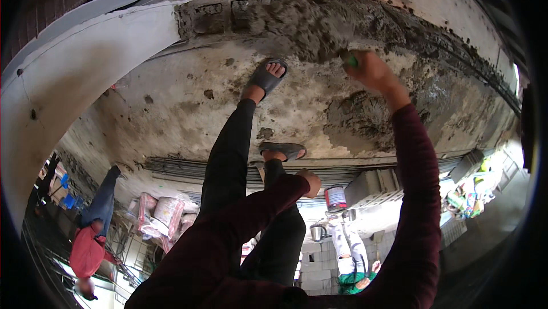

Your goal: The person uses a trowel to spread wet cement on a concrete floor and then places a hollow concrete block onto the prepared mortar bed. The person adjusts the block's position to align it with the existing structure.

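Observation:
My right hand (372,73) reaches forward and is closed around a green-handled tool (352,61). The tool's working end cannot be made out against the dark wet mortar (314,26) beside it. This mortar lies in a rough band along the base of the wall. My left hand (310,182) is curled into a loose fist near my bent knee, and no object shows in it. Between my hands and the wall, the stained concrete surface (188,89) carries a smeared patch of wet mortar (365,118).
My sandalled foot (269,78) stands close to the mortar band. Behind me lie long dark rods (182,167), stacked grey blocks (374,186), a bucket (335,199) and filled sacks (168,213). A person in red (88,249) and another in green (354,280) are farther back.

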A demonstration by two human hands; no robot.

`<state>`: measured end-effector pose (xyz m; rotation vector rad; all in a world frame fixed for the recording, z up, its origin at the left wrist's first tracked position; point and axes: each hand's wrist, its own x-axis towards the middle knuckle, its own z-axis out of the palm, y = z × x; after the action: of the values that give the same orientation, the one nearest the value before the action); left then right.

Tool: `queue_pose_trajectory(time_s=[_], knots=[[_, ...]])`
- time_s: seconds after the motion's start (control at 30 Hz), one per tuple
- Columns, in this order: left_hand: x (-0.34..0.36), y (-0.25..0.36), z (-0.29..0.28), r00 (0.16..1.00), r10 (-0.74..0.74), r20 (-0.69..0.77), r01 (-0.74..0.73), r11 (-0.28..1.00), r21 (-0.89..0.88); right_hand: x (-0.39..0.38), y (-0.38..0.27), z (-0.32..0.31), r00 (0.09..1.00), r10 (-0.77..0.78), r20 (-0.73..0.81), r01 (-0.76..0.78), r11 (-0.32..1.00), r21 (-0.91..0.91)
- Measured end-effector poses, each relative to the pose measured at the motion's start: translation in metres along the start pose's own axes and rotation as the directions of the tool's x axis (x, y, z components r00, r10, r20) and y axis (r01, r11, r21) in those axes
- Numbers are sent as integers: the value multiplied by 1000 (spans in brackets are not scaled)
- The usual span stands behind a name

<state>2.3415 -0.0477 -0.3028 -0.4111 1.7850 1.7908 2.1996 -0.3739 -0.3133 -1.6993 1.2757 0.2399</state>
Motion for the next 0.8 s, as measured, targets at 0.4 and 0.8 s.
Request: queue_pose_trajectory(time_s=[0.4, 0.8], knots=[[-13, -3, -36, 999, 9, -43, -10, 999, -43, 77, -70, -7, 962, -187, -199, 96, 914, -395], [-25, -1, -48, 999, 13, -45, -17, 995, -101, 13, -68, -4, 944, -175, -279, 50, 913, -404]])
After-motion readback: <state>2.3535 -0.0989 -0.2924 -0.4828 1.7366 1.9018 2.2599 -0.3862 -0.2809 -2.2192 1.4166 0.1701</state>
